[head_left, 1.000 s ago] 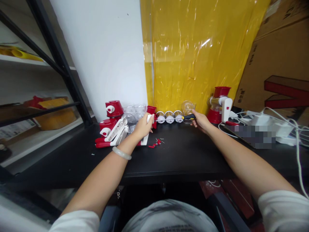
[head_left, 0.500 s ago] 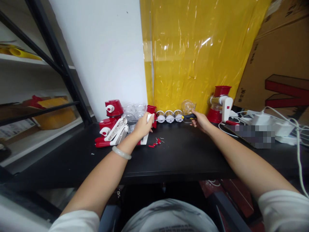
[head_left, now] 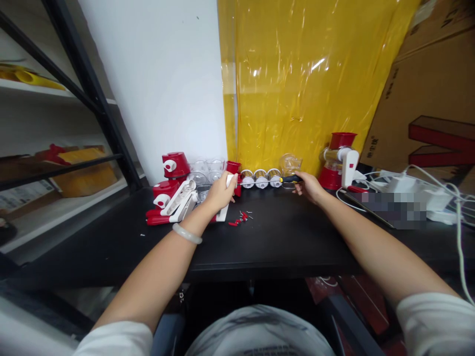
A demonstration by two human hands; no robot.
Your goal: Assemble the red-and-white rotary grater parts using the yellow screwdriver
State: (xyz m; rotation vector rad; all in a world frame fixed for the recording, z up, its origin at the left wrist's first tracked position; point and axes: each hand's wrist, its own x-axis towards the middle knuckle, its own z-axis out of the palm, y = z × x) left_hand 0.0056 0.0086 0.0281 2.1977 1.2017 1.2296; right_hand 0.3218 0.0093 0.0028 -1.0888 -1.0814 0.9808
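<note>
My right hand (head_left: 308, 187) is closed round the black and yellow handle of a screwdriver (head_left: 290, 179). The long shaft points left, its tip at a small white plastic part (head_left: 231, 181) gripped in my left hand (head_left: 220, 192). My fingers hide most of that part, so its full shape does not show. Below the left hand, small red pieces and screws (head_left: 243, 217) lie scattered on the black table (head_left: 260, 252). Behind the shaft stand three metal grater drums (head_left: 261, 179) with white ends in a row.
Red housings (head_left: 175, 165), white crank handles (head_left: 181, 201) and clear plastic cups (head_left: 208, 170) crowd the left back. A rotary grater (head_left: 337, 160) stands at the right, beside a dark flat device (head_left: 386, 210) and white cables (head_left: 460, 232). A clear part (head_left: 291, 162) sits behind the right hand.
The view shifts very slightly. Both hands keep their places, with the screwdriver still at the white part.
</note>
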